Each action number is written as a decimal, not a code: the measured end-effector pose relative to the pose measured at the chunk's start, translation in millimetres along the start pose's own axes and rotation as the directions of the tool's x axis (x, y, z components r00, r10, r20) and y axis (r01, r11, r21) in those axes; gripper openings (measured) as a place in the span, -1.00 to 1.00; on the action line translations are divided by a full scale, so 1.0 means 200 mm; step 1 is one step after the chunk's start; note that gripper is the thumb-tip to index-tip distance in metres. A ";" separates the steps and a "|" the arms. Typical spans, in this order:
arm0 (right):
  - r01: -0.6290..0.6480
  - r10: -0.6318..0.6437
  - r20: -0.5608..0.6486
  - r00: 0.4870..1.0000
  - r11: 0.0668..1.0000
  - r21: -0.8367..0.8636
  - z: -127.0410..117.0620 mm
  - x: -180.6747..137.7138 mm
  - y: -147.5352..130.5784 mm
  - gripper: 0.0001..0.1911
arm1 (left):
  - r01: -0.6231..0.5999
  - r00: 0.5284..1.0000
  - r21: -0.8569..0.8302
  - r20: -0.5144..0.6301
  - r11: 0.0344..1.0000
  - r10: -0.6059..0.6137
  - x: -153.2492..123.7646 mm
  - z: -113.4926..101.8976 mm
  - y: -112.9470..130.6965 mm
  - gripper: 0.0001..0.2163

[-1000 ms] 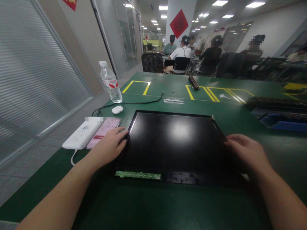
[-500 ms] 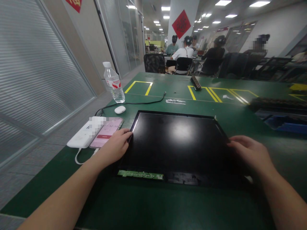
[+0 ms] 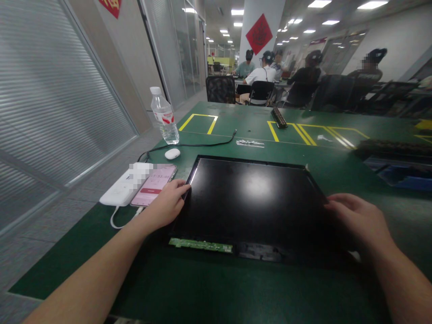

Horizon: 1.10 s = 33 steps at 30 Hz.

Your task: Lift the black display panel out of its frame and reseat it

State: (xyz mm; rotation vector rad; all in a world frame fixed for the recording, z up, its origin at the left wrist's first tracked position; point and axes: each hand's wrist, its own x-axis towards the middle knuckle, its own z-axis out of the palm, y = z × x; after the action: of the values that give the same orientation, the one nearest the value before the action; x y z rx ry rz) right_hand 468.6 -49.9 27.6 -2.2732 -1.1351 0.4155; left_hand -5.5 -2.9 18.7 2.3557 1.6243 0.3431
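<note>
A black LCD screen panel (image 3: pixel 253 202) lies face up before me, a bright reflection on its glossy surface. Along its near edge runs a narrow green circuit board (image 3: pixel 201 245). My left hand (image 3: pixel 172 200) grips the panel's left edge, thumb on top and the other fingers at the side. On the opposite edge, my right hand (image 3: pixel 359 216) holds the panel in a pinch, its lower fingers partly hidden in shadow. Just beyond my left wrist is a phone (image 3: pixel 153 185) with a pink screen, plugged into a white cable.
Left of the phone lies a white power bank (image 3: pixel 123 186). A white earbud case (image 3: pixel 172 154), a water bottle (image 3: pixel 164 119) and a black cable (image 3: pixel 202 145) are behind it. Yellow tape (image 3: pixel 202 115) marks the green table (image 3: pixel 236 292). A blue tray (image 3: pixel 408 180) is at right; people sit farther back.
The whole view has shifted slightly, so everything appears a little farther right. Both hands keep their hold on the panel, which shows no clear movement on the table.
</note>
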 end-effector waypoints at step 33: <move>-0.143 0.143 -0.017 0.990 0.990 0.009 -0.05 -0.04 -0.12 -0.66 | 0.076 0.977 -0.387 -0.157 0.919 -0.147 -0.02 -0.01 0.01 -0.59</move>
State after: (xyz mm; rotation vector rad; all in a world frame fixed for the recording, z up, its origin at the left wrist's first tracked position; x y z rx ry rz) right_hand 454.1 -48.8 50.7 -2.3554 -0.9631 0.4540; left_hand -5.2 -7.5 20.9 1.9796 1.5902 0.7944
